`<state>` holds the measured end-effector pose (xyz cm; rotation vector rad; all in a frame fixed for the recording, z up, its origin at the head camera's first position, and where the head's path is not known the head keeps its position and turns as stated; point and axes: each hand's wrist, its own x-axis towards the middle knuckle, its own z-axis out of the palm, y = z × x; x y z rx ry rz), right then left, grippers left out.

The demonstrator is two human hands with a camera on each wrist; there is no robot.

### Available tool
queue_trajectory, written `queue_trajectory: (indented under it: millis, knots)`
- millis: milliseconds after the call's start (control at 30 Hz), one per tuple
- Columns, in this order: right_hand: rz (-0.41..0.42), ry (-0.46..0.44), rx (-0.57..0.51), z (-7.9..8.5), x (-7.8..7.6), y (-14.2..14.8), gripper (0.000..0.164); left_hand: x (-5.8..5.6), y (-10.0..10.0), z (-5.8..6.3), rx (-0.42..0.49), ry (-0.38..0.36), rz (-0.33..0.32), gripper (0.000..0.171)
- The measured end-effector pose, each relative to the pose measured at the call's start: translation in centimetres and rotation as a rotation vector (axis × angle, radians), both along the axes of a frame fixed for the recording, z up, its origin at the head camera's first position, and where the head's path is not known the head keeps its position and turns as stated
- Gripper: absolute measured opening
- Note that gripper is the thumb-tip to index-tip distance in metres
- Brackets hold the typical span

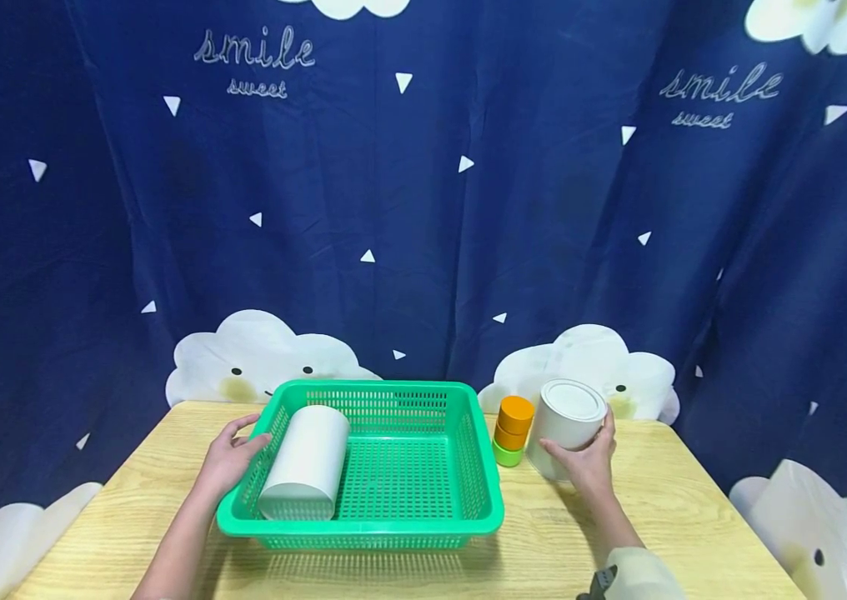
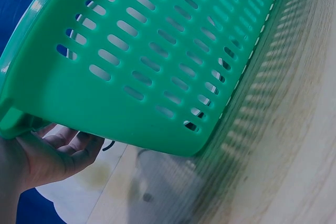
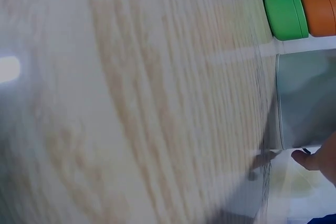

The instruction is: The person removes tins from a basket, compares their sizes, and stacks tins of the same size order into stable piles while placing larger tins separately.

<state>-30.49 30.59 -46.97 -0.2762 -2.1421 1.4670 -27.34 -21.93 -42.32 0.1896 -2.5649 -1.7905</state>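
A green plastic basket [image 1: 386,527] with slotted walls stands on the table, and a white cylindrical can [image 1: 308,458] lies on its side in the basket's left half. My left hand [image 1: 232,454] grips the basket's left rim, thumb over the top; in the left wrist view its fingers [image 2: 79,148] curl under the rim from outside. To the right of the basket a second white can [image 1: 572,400] stands upright with its lid on. My right hand [image 1: 592,462] holds this can around its side. Only part of that hand [image 3: 326,158] shows in the right wrist view, beside the can's grey-looking wall [image 3: 307,98].
Between basket and upright can stands a small stack of orange containers [image 1: 515,417] on a light green one [image 1: 508,454]. The wooden table [image 1: 694,517] ends at a dark blue curtain [image 1: 423,208] printed with clouds and triangles.
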Motion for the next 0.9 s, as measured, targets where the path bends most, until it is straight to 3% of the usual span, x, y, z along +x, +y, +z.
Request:
queue_trajectory:
  millis: [200, 500, 700, 900]
  knots:
    - [-0.006, -0.043, -0.01, 0.8, 1.2, 0.3, 0.129, 0.1, 0.1, 0.1, -0.014, -0.003, 0.0, 0.062]
    - [-0.033, 0.06, -0.037, 2.0, 2.7, 0.9, 0.104, 0.2, 0.1, 0.1, -0.01, 0.008, 0.001, 0.062]
    - [-0.114, 0.119, -0.031, 3.5, 3.9, 0.6, 0.077, 0.2, 0.1, 0.1, -0.003, 0.007, 0.0, 0.062]
    - [-0.138, 0.16, -0.085, 5.1, 4.4, 0.2, 0.069, 0.1, 0.1, 0.1, -0.01, 0.012, 0.005, 0.061]
